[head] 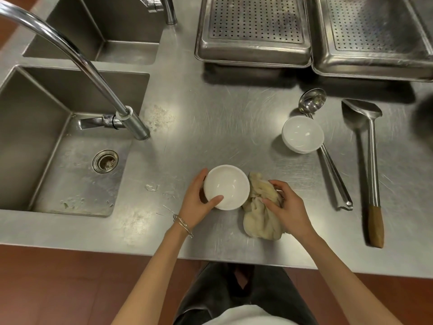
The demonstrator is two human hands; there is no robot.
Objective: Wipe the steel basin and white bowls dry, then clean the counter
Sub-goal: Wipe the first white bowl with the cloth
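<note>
A white bowl (228,184) stands upright on the steel counter (210,127) near the front edge. My left hand (195,202) holds it, thumb over the near rim and fingers round the left side. Right beside the bowl lies a crumpled beige cloth (257,219), and my right hand (287,207) grips its top. Further back on the right, a second white bowl (302,134) sits upright. The steel basin is not in view.
A double sink (70,160) with a curved tap (100,78) fills the left. Two perforated steel trays (254,31) (375,36) stand at the back. A ladle (328,156) and a wooden-handled spatula (371,165) lie on the right. Small scraps (152,187) lie near the sink.
</note>
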